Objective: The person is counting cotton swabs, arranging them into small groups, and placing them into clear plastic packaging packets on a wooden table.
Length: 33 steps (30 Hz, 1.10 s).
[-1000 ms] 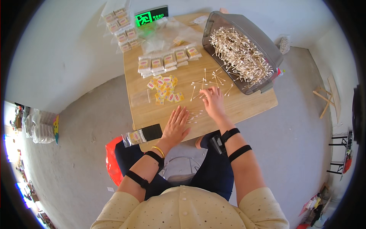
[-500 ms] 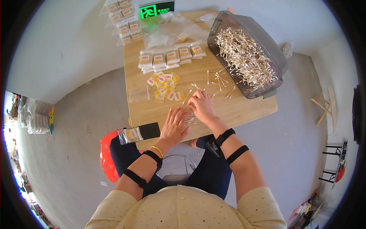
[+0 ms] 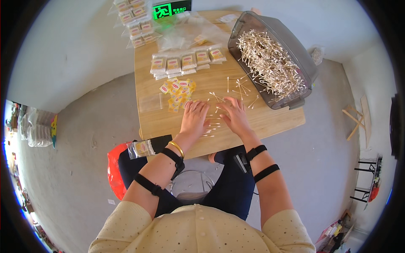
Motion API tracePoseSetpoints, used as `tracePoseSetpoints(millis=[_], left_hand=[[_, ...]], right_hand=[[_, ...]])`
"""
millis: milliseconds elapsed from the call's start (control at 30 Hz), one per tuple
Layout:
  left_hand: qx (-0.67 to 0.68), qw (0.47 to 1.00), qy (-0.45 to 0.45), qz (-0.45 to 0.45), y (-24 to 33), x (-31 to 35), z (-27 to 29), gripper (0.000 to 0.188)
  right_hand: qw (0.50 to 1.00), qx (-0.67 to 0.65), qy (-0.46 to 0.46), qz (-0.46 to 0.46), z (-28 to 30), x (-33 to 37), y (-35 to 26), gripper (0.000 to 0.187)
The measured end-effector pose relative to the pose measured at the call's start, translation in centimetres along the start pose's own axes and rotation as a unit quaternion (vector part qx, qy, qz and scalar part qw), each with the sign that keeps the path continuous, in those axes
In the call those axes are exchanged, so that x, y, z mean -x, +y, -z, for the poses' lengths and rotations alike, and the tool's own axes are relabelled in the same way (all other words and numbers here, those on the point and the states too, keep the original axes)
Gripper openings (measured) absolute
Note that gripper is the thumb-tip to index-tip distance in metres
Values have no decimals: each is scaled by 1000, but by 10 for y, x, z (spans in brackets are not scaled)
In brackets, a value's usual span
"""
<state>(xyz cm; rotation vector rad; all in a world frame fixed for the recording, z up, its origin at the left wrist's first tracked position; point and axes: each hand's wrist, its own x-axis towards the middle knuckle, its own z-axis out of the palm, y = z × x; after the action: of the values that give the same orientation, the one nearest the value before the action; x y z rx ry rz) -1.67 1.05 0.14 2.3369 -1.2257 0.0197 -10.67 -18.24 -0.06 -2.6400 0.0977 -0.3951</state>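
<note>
My left hand [image 3: 194, 120] lies palm down on the table, its fingers stretched out along the edge of a pile of small yellow-and-white labels [image 3: 179, 89]. Beside its thumb, a row of cotton swabs [image 3: 214, 124] is spread on the wood, partly covered by the hand. My right hand [image 3: 236, 117] is just right of that row, with its thumb and fingers apart. A few loose cotton swabs [image 3: 216, 97] lie by its fingertips. I see nothing held in either hand.
A grey plastic bin [image 3: 311, 71] heaped with cotton swabs leans at the table's [image 3: 270, 122] back right. Packed swab bundles [image 3: 187, 61] line up behind the labels. A clear bag [image 3: 151, 102] lies at left; a bagged swab pack [image 3: 142, 148] sits near the front left edge.
My hands were together over the swabs and have drawn apart. The left has slid forward toward the labels; the right has moved right, uncovering more of the row.
</note>
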Motion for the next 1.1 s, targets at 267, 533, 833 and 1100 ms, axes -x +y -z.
tracePoseSetpoints(millis=[267,533,833,1100], left_hand=[[28,998,22,-45,-11,-7,-12,22],[111,993,-13,-32,-17,23,2,19],[35,999,-19,23,-8,75,5,76],[23,998,-64,-15,7,74,-18,76]], right_hand=[[998,-36,38,-46,-3,-19,42,17],[993,5,102,-54,3,-3,35,15],[990,-117,42,-60,-19,63,-35,55],[994,-103,42,-19,-77,43,-70,61]])
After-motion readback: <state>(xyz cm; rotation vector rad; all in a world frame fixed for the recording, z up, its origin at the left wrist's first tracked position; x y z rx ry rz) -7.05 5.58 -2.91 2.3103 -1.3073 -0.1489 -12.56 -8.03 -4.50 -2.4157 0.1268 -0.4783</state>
